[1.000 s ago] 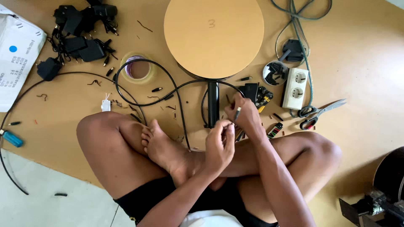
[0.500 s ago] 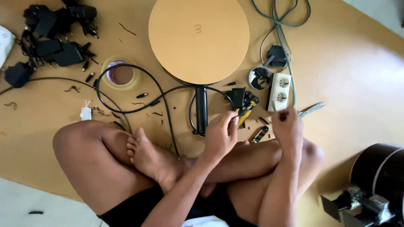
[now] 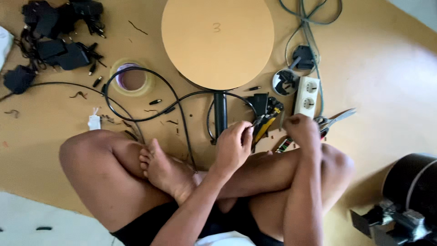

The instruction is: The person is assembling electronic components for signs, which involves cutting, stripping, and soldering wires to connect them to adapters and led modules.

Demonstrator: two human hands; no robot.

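Person sits cross-legged on a tan floor (image 3: 391,64), both hands low over the knees. Left hand (image 3: 233,148) is curled, fingertips pinched on the end of a thin black cable (image 3: 175,102) (the end itself is too small to make out, prob. a stripped bit) right by the yellow-handled pliers (image 3: 266,123), which lie on the floor just beyond the knuckles. Right hand (image 3: 302,132) is down w/ fingers bent over small parts near the scissors (image 3: 334,119) and the white socket strip (image 3: 307,95); can't tell whether it grips anything, since the fingertips are hidden. The cable loops off to the left past a tape roll (image 3: 132,78) and round a black tube (image 3: 221,116) under the round wooden disc (image 3: 217,41). To do this bit well, I'd judge: keep the pinch close to the wire end so it doesn't flex, brace the wrist on the leg for steadiness, and leave slack in the loop so nothing tugs back. If a tool is wanted, the pliers are nearest the left hand, scissors nearest the right, so no need to cross arms. Watch the wire offcuts scattered on the floor near the bare foot (image 3: 166,171).
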